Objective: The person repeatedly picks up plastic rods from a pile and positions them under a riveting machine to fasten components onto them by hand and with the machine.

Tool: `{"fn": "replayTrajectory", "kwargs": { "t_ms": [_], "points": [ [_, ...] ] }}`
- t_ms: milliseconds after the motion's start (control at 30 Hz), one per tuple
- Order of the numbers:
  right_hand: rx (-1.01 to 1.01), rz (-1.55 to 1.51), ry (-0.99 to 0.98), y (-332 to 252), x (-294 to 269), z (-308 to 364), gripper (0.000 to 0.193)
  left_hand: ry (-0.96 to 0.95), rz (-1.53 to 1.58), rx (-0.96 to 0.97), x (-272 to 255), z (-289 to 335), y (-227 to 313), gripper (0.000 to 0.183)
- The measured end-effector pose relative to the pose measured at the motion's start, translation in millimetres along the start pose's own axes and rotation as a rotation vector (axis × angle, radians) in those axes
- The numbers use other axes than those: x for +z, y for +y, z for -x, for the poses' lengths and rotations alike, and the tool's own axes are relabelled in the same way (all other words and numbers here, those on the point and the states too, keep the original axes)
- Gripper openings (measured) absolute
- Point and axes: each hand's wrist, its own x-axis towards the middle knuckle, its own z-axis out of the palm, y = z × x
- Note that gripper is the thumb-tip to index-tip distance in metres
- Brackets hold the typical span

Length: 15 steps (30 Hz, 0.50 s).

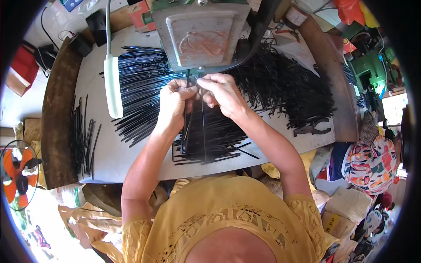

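Observation:
Right under the head of a worn green metal machine, both my hands are raised close together. My left hand is closed, with thumb and fingers pinching narrow black strips that hang down below it. My right hand is closed too, its thumb and forefinger at the machine's lower tip, its other fingers curled. What lies between the right fingertips is too small to make out. Beneath and left of my hands, a spread of straight black strips covers the table.
A tangled heap of black pieces lies on the right, with pliers at its near edge. A white lamp hangs at left, near loose strips. Raised brown boards edge the table. An orange-bladed fan stands far left.

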Motion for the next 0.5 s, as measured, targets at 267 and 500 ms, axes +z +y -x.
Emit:
{"fn": "replayTrajectory", "kwargs": {
  "t_ms": [267,500],
  "points": [
    [-0.007,0.341,-0.010,-13.3,-13.7,13.3,0.020,0.021,-0.144,0.001,1.4,-0.5,5.2,0.012],
    [-0.309,1.039,0.355,-38.3,-87.4,30.3,0.014,-0.019,-0.151,-0.026,-2.9,0.9,11.6,0.008]
  ]
}}
